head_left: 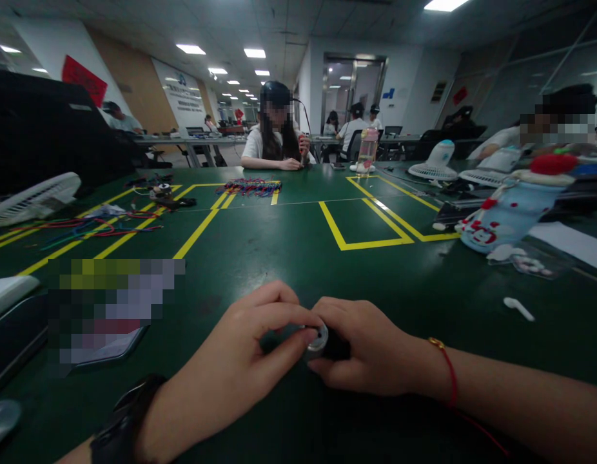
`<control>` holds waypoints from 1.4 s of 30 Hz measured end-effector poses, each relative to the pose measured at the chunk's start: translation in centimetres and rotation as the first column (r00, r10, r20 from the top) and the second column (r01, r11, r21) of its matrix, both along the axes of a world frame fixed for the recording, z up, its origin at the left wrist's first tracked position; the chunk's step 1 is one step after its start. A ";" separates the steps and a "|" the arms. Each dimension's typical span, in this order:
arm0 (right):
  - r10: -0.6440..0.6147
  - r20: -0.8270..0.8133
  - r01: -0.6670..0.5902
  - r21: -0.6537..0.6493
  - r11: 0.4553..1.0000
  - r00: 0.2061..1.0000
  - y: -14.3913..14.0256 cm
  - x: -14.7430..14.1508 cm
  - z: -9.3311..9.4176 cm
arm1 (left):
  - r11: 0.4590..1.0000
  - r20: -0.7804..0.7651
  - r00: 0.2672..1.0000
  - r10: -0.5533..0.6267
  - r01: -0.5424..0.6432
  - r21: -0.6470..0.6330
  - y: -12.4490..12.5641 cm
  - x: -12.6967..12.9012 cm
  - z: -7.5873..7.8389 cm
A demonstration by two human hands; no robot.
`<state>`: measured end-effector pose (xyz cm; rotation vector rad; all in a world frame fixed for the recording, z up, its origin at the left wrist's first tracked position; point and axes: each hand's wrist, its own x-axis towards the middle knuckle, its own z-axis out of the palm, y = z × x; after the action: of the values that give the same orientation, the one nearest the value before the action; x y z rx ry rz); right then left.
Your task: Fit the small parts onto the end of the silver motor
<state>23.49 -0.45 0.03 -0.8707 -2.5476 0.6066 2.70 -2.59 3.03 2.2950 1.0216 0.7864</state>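
Low in the frame's centre, a small silver-and-black cylindrical part point(319, 339) sits just above the green table point(289, 251), pinched between both hands: left hand point(240, 367) fingertips on its silver end, right hand point(371, 354) clasping its black body. A white earbud point(518, 309) lies well apart at right.

My right hand point(376, 351) covers most of the small dark cylinder point(322, 340); I only see its silver end. Near left, the phone point(109, 309) is pixelated (unreadable). My left forearm is cut off at the bottom edge.
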 end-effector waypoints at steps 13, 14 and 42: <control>0.001 0.009 0.000 -0.065 0.998 1.000 0.0 0.2 0.4 | 0.919 -0.026 0.939 0.343 -0.342 -0.197 4.1 -3.8 -2.8; 0.001 0.012 0.000 -0.069 0.998 1.000 0.0 0.2 0.4 | 0.906 -0.025 0.931 0.364 -0.360 -0.224 4.2 -3.9 -2.8; 0.002 0.002 -0.002 -0.038 0.999 1.000 0.2 0.2 -0.1 | 0.990 0.067 0.996 0.057 -0.047 -0.136 1.3 -1.2 -1.3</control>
<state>23.68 -0.24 -0.11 -0.8819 -2.5466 0.6569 1.52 -1.32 1.73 2.1203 1.0729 0.7885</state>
